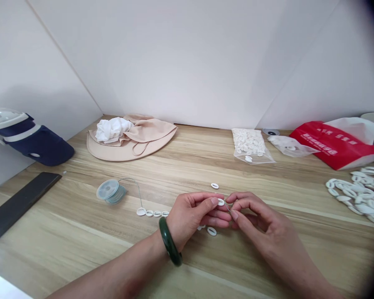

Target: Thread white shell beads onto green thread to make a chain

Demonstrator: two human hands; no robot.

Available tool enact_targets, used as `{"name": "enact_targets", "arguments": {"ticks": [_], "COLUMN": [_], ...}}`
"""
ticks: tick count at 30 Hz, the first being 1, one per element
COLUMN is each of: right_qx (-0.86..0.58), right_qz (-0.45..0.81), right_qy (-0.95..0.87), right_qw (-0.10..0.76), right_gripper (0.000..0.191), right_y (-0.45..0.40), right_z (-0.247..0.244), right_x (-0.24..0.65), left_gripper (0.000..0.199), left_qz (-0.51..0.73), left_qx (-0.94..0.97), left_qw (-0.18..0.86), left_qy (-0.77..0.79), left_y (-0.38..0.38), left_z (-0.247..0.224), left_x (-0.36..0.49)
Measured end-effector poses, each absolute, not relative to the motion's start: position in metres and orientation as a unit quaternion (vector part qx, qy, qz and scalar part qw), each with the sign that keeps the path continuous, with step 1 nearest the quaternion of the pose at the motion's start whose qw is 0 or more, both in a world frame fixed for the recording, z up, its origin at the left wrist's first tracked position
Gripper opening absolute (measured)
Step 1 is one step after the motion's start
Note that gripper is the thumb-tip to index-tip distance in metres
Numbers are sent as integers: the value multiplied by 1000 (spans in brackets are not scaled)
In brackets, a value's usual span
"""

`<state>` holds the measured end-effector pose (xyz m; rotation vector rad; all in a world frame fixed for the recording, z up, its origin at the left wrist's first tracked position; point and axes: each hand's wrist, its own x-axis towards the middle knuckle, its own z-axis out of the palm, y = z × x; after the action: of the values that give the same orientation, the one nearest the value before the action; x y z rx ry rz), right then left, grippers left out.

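Observation:
Between the thumb and fingers of my left hand (202, 211) is a white shell bead (220, 202). My right hand (255, 216) pinches the thin cord (227, 207) just to the right of that bead. A row of white shell beads (157, 214) runs left from behind my left wrist, and its cord leads to a spool (111, 192). One loose shell (215, 186) lies beyond my fingers, another (212, 231) below them. Part of the row is hidden behind my left hand.
A beige hat (134, 145) with white cloth lies at the back left, near a dark blue visor (46, 145) and a black bar (21, 203). At the right are a bag of shells (251, 143), a red packet (333, 145) and piled shell strings (358, 193).

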<state>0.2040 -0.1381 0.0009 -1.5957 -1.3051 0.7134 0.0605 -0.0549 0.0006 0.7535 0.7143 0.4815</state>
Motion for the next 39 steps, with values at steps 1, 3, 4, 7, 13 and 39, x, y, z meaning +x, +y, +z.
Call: {"name": "enact_targets", "arguments": {"ticks": [1, 3, 4, 7, 13, 39], "right_qx": [-649, -653, -656, -660, -668, -690], "right_qz": [293, 296, 299, 315, 325, 383], "right_qy": [-528, -518, -512, -498, -481, -449], "right_qw": [463, 466, 467, 467, 466, 418], "right_gripper": [13, 14, 14, 16, 19, 21], "right_y": [-138, -138, -138, -138, -138, -139], "right_z": [1, 0, 0, -2, -2, 0], "right_x": [204, 204, 204, 205, 208, 204], "left_gripper": [32, 31, 31, 29, 31, 20], "left_qz": [227, 226, 226, 226, 230, 221], "left_qx": [356, 355, 355, 356, 363, 460], "left_qw": [841, 843, 843, 844, 836, 785], "left_qy": [337, 336, 335, 331, 341, 352], "left_y": [-55, -55, -55, -56, -55, -57], "left_z": [1, 1, 2, 3, 2, 7], "left_x": [61, 60, 60, 60, 61, 59]}}
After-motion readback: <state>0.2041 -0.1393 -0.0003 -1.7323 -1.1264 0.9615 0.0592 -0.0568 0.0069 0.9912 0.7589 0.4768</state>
